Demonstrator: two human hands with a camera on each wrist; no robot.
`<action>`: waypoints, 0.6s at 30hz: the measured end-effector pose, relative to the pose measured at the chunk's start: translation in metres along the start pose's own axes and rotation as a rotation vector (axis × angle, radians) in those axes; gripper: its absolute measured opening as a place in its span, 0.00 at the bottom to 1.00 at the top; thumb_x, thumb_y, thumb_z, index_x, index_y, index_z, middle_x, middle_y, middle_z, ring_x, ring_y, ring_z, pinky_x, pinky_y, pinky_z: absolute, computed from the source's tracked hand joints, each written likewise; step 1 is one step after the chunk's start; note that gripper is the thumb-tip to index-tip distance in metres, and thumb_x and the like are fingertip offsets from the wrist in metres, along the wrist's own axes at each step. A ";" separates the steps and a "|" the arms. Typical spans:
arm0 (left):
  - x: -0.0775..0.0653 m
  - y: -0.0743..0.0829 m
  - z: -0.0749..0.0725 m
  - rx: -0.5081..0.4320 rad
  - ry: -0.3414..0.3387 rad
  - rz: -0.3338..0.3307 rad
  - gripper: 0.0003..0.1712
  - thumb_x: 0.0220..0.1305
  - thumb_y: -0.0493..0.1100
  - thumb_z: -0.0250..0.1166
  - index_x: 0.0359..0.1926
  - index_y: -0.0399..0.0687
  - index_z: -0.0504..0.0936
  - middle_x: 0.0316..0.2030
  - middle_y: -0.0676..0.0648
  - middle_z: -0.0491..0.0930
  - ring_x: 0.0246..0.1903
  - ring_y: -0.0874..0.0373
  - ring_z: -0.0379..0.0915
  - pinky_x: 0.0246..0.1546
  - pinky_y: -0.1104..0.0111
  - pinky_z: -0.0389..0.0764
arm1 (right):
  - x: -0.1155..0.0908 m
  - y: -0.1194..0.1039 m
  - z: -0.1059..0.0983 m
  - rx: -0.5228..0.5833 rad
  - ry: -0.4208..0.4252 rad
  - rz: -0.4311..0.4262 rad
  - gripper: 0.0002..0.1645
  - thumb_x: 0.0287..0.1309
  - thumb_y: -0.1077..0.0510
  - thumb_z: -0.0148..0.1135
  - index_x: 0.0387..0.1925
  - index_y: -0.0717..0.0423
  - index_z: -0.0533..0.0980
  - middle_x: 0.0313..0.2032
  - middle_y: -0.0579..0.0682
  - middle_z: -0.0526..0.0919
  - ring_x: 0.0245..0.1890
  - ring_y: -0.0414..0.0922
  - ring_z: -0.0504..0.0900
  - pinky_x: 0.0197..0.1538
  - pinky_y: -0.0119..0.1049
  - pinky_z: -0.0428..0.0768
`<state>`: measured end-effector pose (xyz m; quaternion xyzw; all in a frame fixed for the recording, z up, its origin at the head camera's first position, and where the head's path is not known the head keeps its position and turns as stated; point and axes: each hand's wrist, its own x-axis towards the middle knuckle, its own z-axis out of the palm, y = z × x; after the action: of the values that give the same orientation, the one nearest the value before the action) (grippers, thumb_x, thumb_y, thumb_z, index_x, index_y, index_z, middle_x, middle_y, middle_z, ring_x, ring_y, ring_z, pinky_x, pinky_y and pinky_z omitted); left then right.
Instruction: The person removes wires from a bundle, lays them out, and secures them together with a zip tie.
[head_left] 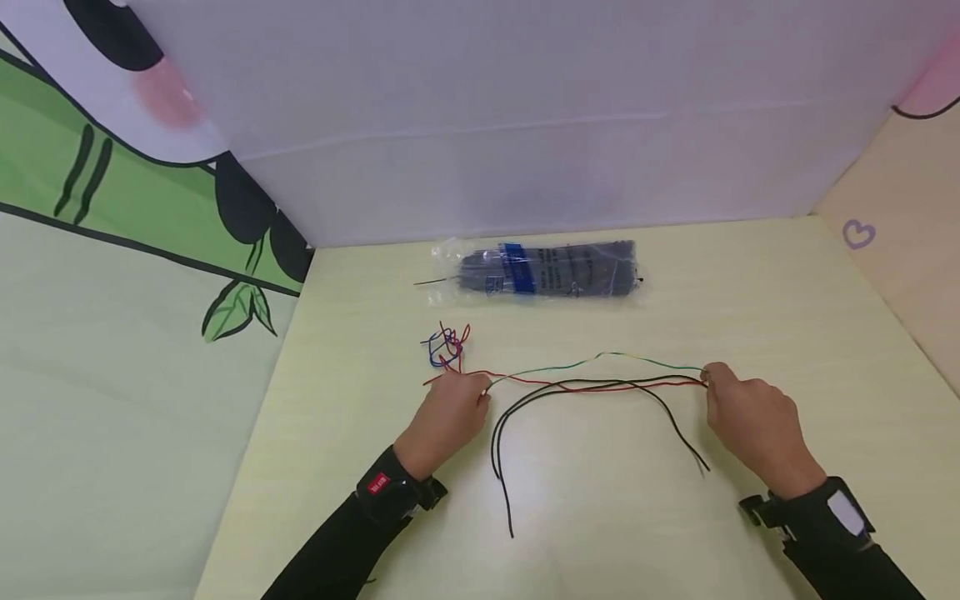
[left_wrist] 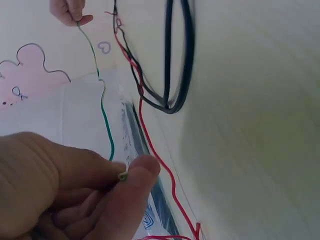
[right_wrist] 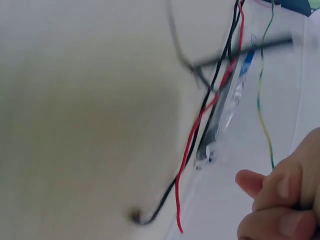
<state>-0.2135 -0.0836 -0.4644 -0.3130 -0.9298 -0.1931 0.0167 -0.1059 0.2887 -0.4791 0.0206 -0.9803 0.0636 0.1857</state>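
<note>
Stretched between both hands is a thin green-and-yellow wire (head_left: 566, 367). My left hand (head_left: 450, 417) pinches one end of it between thumb and forefinger, where a small green tip (left_wrist: 123, 176) shows in the left wrist view. At the other end my right hand (head_left: 761, 425) grips the wire in curled fingers, as the right wrist view also shows. Just below it runs a red wire (head_left: 600, 388), with its right end beside the right fingertips. Several bent black wires (head_left: 504, 421) lie across it and curve down toward the near side.
A small tangle of blue and red wire (head_left: 447, 346) lies just beyond the left hand. Farther back, a clear plastic bag (head_left: 577, 271) with a blue label holds a dark bundle. Printed cloth walls (head_left: 525, 183) border the pale table (head_left: 637, 533) at the back and sides.
</note>
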 end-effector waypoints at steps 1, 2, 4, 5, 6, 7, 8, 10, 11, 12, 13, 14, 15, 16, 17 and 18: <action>0.000 0.001 0.002 0.026 0.012 -0.021 0.06 0.60 0.33 0.62 0.28 0.43 0.83 0.15 0.54 0.70 0.18 0.62 0.61 0.19 0.74 0.59 | -0.002 -0.003 0.002 0.001 -0.005 0.008 0.10 0.59 0.65 0.57 0.43 0.62 0.74 0.07 0.42 0.54 0.10 0.39 0.49 0.14 0.31 0.47; 0.000 0.002 0.003 0.062 0.029 -0.028 0.08 0.60 0.33 0.61 0.26 0.42 0.83 0.14 0.53 0.70 0.18 0.61 0.62 0.19 0.73 0.59 | -0.003 -0.005 0.004 0.000 -0.008 0.009 0.09 0.60 0.64 0.56 0.43 0.62 0.75 0.06 0.42 0.54 0.09 0.39 0.50 0.14 0.31 0.47; 0.000 0.003 0.007 0.142 0.065 -0.023 0.08 0.60 0.34 0.62 0.25 0.42 0.82 0.14 0.51 0.73 0.17 0.59 0.66 0.19 0.71 0.63 | -0.005 -0.007 0.007 -0.011 -0.013 0.007 0.08 0.61 0.62 0.56 0.42 0.61 0.74 0.06 0.42 0.53 0.09 0.40 0.51 0.13 0.32 0.47; 0.000 0.002 0.009 0.179 0.078 -0.015 0.09 0.61 0.34 0.62 0.24 0.43 0.82 0.15 0.50 0.74 0.17 0.59 0.67 0.18 0.70 0.63 | -0.005 -0.006 0.007 -0.020 -0.013 0.005 0.07 0.62 0.62 0.55 0.41 0.60 0.74 0.06 0.42 0.53 0.08 0.40 0.51 0.13 0.32 0.47; -0.001 0.002 0.010 0.221 0.087 -0.005 0.09 0.61 0.35 0.62 0.23 0.43 0.82 0.15 0.49 0.75 0.16 0.57 0.68 0.17 0.68 0.65 | -0.005 -0.005 0.007 -0.030 -0.015 0.003 0.07 0.62 0.61 0.56 0.41 0.59 0.74 0.06 0.42 0.52 0.08 0.41 0.51 0.13 0.33 0.48; -0.002 0.001 0.012 0.259 0.088 0.007 0.10 0.60 0.34 0.62 0.21 0.44 0.81 0.14 0.49 0.75 0.15 0.56 0.69 0.15 0.67 0.66 | -0.006 -0.003 0.007 -0.038 -0.019 0.001 0.06 0.62 0.61 0.56 0.41 0.58 0.73 0.06 0.42 0.52 0.08 0.41 0.51 0.13 0.33 0.47; -0.003 0.000 0.013 0.293 0.079 0.017 0.11 0.60 0.34 0.62 0.20 0.46 0.80 0.14 0.49 0.75 0.15 0.56 0.69 0.14 0.66 0.66 | -0.006 -0.001 0.006 -0.044 -0.022 -0.003 0.05 0.62 0.60 0.57 0.39 0.57 0.73 0.06 0.42 0.52 0.08 0.41 0.51 0.13 0.33 0.47; -0.005 -0.002 0.016 0.326 0.056 0.023 0.12 0.60 0.35 0.62 0.20 0.48 0.79 0.14 0.50 0.74 0.14 0.55 0.69 0.12 0.65 0.64 | -0.006 0.002 0.006 -0.051 -0.040 -0.004 0.05 0.61 0.59 0.59 0.38 0.54 0.74 0.06 0.42 0.52 0.08 0.42 0.52 0.13 0.33 0.48; -0.006 -0.002 0.017 0.332 0.041 0.024 0.12 0.60 0.35 0.61 0.20 0.48 0.79 0.14 0.49 0.74 0.14 0.55 0.68 0.11 0.65 0.63 | -0.006 0.004 0.005 -0.052 -0.054 -0.005 0.04 0.61 0.59 0.59 0.38 0.53 0.74 0.06 0.42 0.52 0.08 0.42 0.53 0.13 0.34 0.48; -0.007 -0.003 0.018 0.333 0.032 0.026 0.12 0.60 0.35 0.60 0.20 0.48 0.79 0.15 0.49 0.73 0.14 0.55 0.68 0.11 0.65 0.63 | -0.006 0.006 0.005 -0.050 -0.075 -0.003 0.04 0.61 0.58 0.60 0.37 0.53 0.75 0.06 0.42 0.54 0.08 0.43 0.54 0.12 0.34 0.49; -0.006 -0.003 0.019 0.320 0.020 0.024 0.12 0.60 0.36 0.60 0.20 0.48 0.79 0.15 0.49 0.73 0.15 0.55 0.68 0.11 0.66 0.62 | -0.006 0.007 0.004 -0.044 -0.101 0.004 0.04 0.61 0.57 0.60 0.37 0.51 0.75 0.07 0.42 0.56 0.09 0.43 0.55 0.12 0.35 0.50; -0.006 -0.003 0.019 0.307 0.011 0.022 0.11 0.61 0.37 0.60 0.21 0.48 0.80 0.16 0.49 0.73 0.15 0.56 0.67 0.12 0.66 0.62 | -0.005 0.007 0.004 -0.039 -0.127 0.012 0.02 0.61 0.56 0.59 0.35 0.50 0.75 0.08 0.41 0.59 0.09 0.43 0.57 0.12 0.35 0.51; -0.005 -0.003 0.019 0.292 0.007 0.019 0.11 0.61 0.37 0.61 0.21 0.47 0.80 0.16 0.49 0.74 0.16 0.56 0.67 0.12 0.66 0.61 | -0.005 0.008 0.004 -0.033 -0.149 0.016 0.03 0.62 0.56 0.59 0.35 0.50 0.76 0.10 0.42 0.63 0.10 0.43 0.60 0.13 0.35 0.53; -0.005 -0.002 0.019 0.279 -0.002 0.012 0.11 0.61 0.38 0.61 0.22 0.47 0.81 0.17 0.49 0.74 0.16 0.56 0.67 0.12 0.66 0.61 | -0.005 0.008 0.004 -0.030 -0.166 0.016 0.03 0.62 0.55 0.58 0.34 0.50 0.77 0.12 0.42 0.67 0.11 0.42 0.61 0.13 0.35 0.54; -0.004 -0.002 0.019 0.267 -0.013 0.004 0.11 0.61 0.38 0.61 0.22 0.47 0.81 0.17 0.49 0.74 0.17 0.56 0.67 0.12 0.67 0.61 | -0.005 0.009 0.005 -0.028 -0.170 0.010 0.04 0.62 0.55 0.58 0.33 0.50 0.77 0.15 0.44 0.70 0.11 0.41 0.61 0.13 0.35 0.54; -0.003 -0.001 0.018 0.257 -0.027 -0.003 0.10 0.61 0.38 0.61 0.22 0.47 0.81 0.18 0.49 0.74 0.17 0.57 0.67 0.12 0.67 0.61 | -0.005 0.008 0.005 -0.026 -0.166 0.000 0.04 0.62 0.56 0.58 0.33 0.50 0.78 0.19 0.46 0.73 0.11 0.40 0.61 0.13 0.35 0.54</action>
<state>-0.2102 -0.0799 -0.4819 -0.3094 -0.9475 -0.0684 0.0438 -0.1039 0.2964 -0.4867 0.0234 -0.9931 0.0488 0.1040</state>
